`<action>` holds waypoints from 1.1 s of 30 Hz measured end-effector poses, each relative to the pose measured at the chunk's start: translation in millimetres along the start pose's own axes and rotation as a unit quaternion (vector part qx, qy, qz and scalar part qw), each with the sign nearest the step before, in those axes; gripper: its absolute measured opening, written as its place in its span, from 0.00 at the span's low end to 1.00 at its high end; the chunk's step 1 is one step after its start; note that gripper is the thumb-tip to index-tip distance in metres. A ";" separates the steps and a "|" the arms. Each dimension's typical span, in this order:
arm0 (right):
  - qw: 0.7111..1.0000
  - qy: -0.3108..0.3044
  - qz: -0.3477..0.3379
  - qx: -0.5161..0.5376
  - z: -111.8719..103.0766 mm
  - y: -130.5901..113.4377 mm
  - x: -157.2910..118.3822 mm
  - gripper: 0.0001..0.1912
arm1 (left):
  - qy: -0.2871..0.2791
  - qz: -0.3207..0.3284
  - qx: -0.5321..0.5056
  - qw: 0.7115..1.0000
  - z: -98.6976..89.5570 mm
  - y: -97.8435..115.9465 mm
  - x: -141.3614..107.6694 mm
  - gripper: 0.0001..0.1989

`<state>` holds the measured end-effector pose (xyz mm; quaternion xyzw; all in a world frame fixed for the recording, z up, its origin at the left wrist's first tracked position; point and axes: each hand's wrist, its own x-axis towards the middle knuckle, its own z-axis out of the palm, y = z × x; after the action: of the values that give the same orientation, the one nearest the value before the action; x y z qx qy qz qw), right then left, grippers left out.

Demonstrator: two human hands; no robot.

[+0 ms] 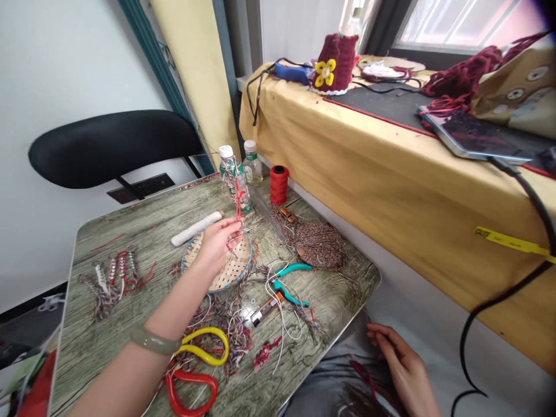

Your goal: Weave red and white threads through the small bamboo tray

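A red cord [238,200] is pinched between thumb and fingers of the left hand [219,240], its looped part raised beyond the woven tray [232,272], taken as landmark. The right hand [402,359] is lowered well to the right of and nearer than the tray, fingers loosely bent; whether anything is held there cannot be told. Best practice, as judged: pinch kept light but secure, loops left uncrushed, strands held clear of the thread tangle [237,333] nearer than the tray
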<state>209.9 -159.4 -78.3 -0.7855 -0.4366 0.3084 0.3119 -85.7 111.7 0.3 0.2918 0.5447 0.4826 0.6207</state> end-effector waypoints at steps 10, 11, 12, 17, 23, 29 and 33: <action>0.950 -0.006 -0.250 -0.186 23.7 -89.2 60.1 0.14 | 0.003 0.026 0.002 1.000 -0.6 -8.3 8.8 0.10; 0.941 -0.008 -0.266 -0.208 34.2 -105.0 70.0 0.14 | 0.006 0.030 0.001 1.000 0.0 -9.2 10.6 0.10; 0.934 -0.008 -0.277 -0.226 45.6 -120.0 78.9 0.15 | 0.009 0.035 0.000 0.999 0.6 -9.7 12.1 0.10; 0.917 0.007 -0.287 -0.277 99.7 -165.1 103.8 0.18 | 0.004 0.045 -0.009 0.999 3.2 -7.8 16.0 0.09; 0.926 -0.082 -0.297 -0.220 119.3 -166.0 120.5 0.10 | -0.023 0.013 -0.042 0.999 5.0 -1.7 12.3 0.07; 0.944 -0.190 -0.256 0.081 107.8 -195.1 136.6 0.13 | -0.050 -0.039 -0.067 0.996 4.2 6.1 -4.4 0.07; 0.910 -0.267 -0.157 0.277 104.4 -222.5 137.1 0.09 | -0.051 -0.059 -0.064 0.995 7.4 12.5 -16.1 0.07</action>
<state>79.8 78.5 -2.7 -0.4773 -0.5184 0.5619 0.4333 -81.1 102.6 19.5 0.2429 0.4967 0.4633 0.6926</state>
